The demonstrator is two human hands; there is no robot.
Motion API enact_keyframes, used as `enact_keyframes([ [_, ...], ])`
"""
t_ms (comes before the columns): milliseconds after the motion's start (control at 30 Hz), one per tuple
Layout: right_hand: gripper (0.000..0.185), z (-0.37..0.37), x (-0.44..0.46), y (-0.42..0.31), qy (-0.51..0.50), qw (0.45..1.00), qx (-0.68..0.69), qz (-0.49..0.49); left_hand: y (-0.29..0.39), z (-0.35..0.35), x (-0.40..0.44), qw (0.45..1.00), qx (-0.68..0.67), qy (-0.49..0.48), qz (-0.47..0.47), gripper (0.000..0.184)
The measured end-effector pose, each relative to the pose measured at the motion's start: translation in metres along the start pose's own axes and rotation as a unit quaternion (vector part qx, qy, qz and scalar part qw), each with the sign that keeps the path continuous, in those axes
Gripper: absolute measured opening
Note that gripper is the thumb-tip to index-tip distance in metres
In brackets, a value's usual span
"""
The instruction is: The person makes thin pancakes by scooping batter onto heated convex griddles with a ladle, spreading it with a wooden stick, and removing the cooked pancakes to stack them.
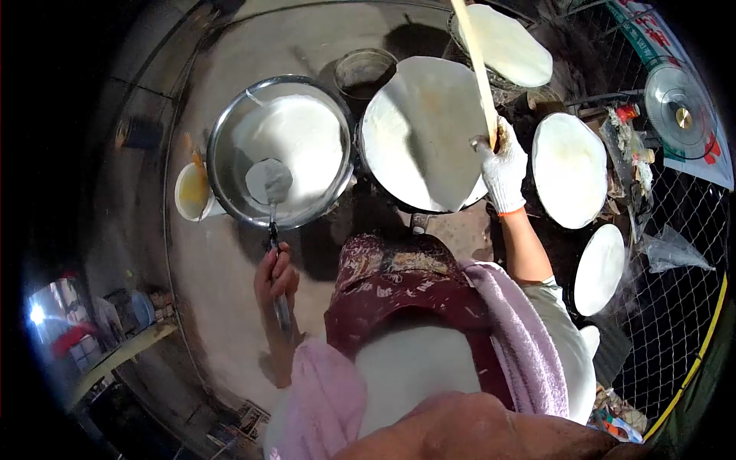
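My left hand (277, 274) is closed around the dark handle of a ladle (268, 182). The ladle's round bowl, coated white, is over the white liquid (295, 142) in a wide metal basin (218, 146); I cannot tell whether it touches the surface. A white knit glove covers my right hand (506, 165), whose fingers wrap round a long pale wooden stick (477, 61). That hand is at the right edge of a large round griddle, on which a thin white sheet (418, 130) is spread. Part of the sheet looks greyer and translucent.
Further round white sheets lie at the upper right (510, 46) and right (569, 170), with a smaller one (599, 270) below. Left of the basin stands a white container (192, 192) with yellow contents. A dark round pan (366, 73) sits behind. Wire fencing (675, 268) borders the right.
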State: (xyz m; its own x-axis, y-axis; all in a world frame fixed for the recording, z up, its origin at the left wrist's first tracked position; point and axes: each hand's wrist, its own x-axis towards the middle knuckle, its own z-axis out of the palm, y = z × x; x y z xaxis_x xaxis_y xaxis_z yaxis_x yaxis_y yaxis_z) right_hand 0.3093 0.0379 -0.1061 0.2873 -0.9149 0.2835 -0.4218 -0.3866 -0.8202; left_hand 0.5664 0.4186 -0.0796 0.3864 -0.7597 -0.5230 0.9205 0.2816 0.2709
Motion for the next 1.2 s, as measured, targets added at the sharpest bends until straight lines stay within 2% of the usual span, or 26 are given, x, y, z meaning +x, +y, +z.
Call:
enact_keyframes([
  [167,0.054,0.0,-0.003,-0.071,-0.019,0.998,-0.023,-0.058,0.0,0.002,-0.001,1.0,-0.015,-0.021,-0.006,0.029],
  [233,0.052,-0.003,0.003,-0.083,-0.059,0.998,0.026,0.007,-0.001,0.001,-0.001,0.999,-0.02,-0.034,-0.01,0.029],
  [300,0.05,-0.011,0.019,-0.102,-0.073,0.986,0.15,0.022,-0.002,0.004,-0.001,0.999,0.02,-0.038,-0.005,0.027],
  [333,0.048,-0.021,0.031,-0.115,-0.072,0.989,0.121,0.05,-0.002,0.008,-0.001,0.998,0.042,-0.041,-0.004,0.027],
  [367,0.042,-0.031,0.045,-0.125,-0.082,0.983,0.155,0.049,-0.004,0.008,-0.001,0.999,0.023,-0.031,0.003,0.027],
  [433,0.039,-0.048,0.078,-0.137,-0.078,0.978,0.134,0.141,-0.009,0.009,0.0,1.0,-0.013,-0.014,0.016,0.028],
  [567,0.03,-0.077,0.177,-0.07,-0.19,0.967,0.093,0.141,-0.017,0.011,0.008,1.0,0.001,-0.011,0.028,0.028],
  [633,0.031,-0.094,0.225,-0.037,-0.2,0.972,0.027,0.124,-0.024,0.017,0.01,1.0,-0.001,0.005,0.031,0.029],
  [733,0.04,-0.129,0.308,0.007,-0.184,0.974,-0.131,-0.007,-0.043,0.031,0.016,0.989,0.064,0.102,0.085,0.032],
  [767,0.042,-0.14,0.342,0.026,-0.165,0.969,-0.156,-0.097,-0.047,0.029,0.019,0.991,0.062,0.086,0.082,0.032],
  [833,0.045,-0.151,0.357,-0.019,-0.087,0.941,-0.254,-0.204,-0.05,0.024,0.025,0.994,0.06,0.055,0.078,0.034],
  [867,0.045,-0.152,0.366,-0.029,-0.069,0.908,-0.343,-0.229,-0.057,0.036,0.025,0.991,0.051,0.073,0.096,0.034],
  [900,0.042,-0.144,0.371,-0.035,-0.054,0.906,-0.353,-0.227,-0.062,0.042,0.027,0.99,0.056,0.072,0.103,0.034],
  [967,0.039,-0.122,0.387,-0.013,-0.073,0.861,-0.424,-0.27,-0.068,0.051,0.027,0.988,0.068,0.073,0.119,0.034],
  [1000,0.027,-0.104,0.381,-0.002,-0.067,0.876,-0.391,-0.275,-0.068,0.041,0.03,0.993,0.053,0.031,0.104,0.034],
  [1033,0.028,-0.087,0.379,0.019,-0.076,0.858,-0.418,-0.289,-0.072,0.049,0.031,0.988,0.076,0.075,0.11,0.032],
  [1067,0.028,-0.067,0.382,0.051,-0.091,0.843,-0.466,-0.252,-0.077,0.062,0.029,0.981,0.099,0.12,0.115,0.03],
  [1100,0.032,-0.049,0.384,0.091,-0.078,0.833,-0.461,-0.297,-0.082,0.069,0.029,0.971,0.121,0.165,0.122,0.028],
  [1133,0.035,-0.037,0.37,0.099,-0.144,0.83,-0.499,-0.202,-0.081,0.067,0.027,0.994,0.041,0.037,0.095,0.027],
  [1167,0.038,-0.026,0.358,0.121,-0.15,0.847,-0.472,-0.194,-0.084,0.075,0.026,0.992,0.053,0.053,0.103,0.027],
  [1200,0.038,-0.009,0.356,0.168,-0.137,0.838,-0.485,-0.207,-0.087,0.086,0.024,0.989,0.066,0.07,0.11,0.027],
])
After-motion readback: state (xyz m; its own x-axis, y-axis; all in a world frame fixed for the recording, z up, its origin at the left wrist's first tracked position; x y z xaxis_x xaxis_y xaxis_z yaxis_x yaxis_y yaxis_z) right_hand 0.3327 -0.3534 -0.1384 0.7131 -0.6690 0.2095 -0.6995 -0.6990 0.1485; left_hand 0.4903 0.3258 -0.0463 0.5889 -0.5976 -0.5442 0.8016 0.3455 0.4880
